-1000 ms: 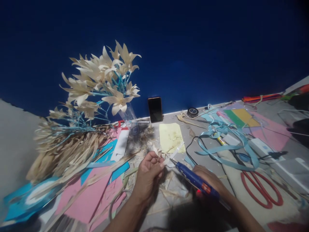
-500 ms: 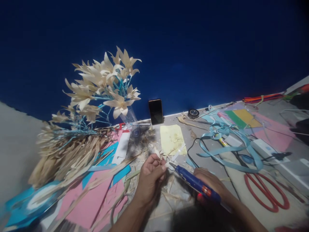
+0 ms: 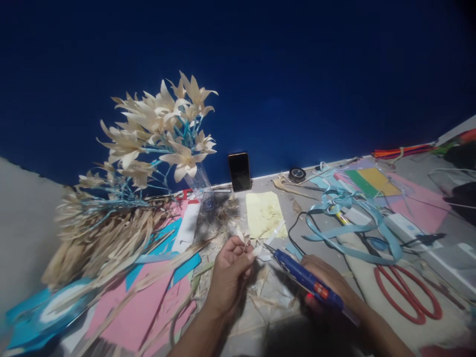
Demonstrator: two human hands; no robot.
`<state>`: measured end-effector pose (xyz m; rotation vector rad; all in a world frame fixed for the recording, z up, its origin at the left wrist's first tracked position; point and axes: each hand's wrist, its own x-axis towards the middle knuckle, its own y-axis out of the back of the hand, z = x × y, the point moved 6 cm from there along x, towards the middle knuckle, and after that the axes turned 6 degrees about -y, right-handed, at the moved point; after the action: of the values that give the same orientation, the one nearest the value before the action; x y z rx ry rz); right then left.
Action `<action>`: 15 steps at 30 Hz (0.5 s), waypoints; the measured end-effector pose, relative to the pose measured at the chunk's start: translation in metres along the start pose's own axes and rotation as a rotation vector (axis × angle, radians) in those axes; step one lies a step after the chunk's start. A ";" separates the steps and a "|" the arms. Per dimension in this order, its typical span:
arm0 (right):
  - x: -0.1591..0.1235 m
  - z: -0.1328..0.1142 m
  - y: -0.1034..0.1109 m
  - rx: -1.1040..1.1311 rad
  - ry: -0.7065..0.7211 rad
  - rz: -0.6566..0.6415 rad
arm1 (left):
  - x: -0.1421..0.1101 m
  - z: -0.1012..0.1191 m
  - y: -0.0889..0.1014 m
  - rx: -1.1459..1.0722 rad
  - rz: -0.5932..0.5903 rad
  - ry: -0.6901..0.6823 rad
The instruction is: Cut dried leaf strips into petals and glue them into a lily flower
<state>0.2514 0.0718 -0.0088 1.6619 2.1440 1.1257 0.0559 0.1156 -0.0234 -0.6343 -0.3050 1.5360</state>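
Observation:
My left hand is closed in a pinch on a small pale husk flower, whose petals stick up past the fingertips. My right hand grips a blue hot glue gun, a red light glowing near its handle. The nozzle points up and left, a short way to the right of the petals and apart from them. Beyond both hands lies a yellow sheet of paper with smears and scraps on it. Dry husk scraps cover the surface beneath my hands.
Finished pale flowers on blue stems stand in a clear vase at left. A phone leans on the blue wall. Blue ribbon, red-handled scissors and a white power strip lie right. Pink paper lies left.
The glue gun's nozzle has drawn back slightly to the right, away from the flower. My left hand keeps its pinch in nearly the same place.

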 end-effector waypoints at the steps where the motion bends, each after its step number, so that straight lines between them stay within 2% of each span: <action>1: 0.001 -0.001 -0.001 -0.005 0.010 -0.002 | 0.000 0.000 0.000 -0.002 0.001 -0.002; 5: 0.005 -0.005 -0.011 -0.143 0.033 -0.069 | 0.000 0.000 -0.001 -0.002 0.006 -0.001; 8: 0.006 0.007 0.001 -0.329 -0.042 -0.049 | -0.002 0.004 -0.001 -0.009 0.019 -0.013; 11: -0.005 0.038 0.050 -0.503 -0.136 0.038 | -0.003 0.012 -0.002 0.005 0.020 -0.025; 12: -0.012 0.054 0.073 -0.557 -0.200 0.048 | -0.004 0.015 -0.002 0.013 0.023 -0.029; 15: -0.039 0.086 0.158 -0.751 -0.348 0.301 | -0.007 0.025 0.000 0.022 0.054 -0.053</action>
<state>0.4312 0.0863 0.0263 1.6524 1.0788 1.3609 0.0415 0.1137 -0.0025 -0.5892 -0.3128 1.6079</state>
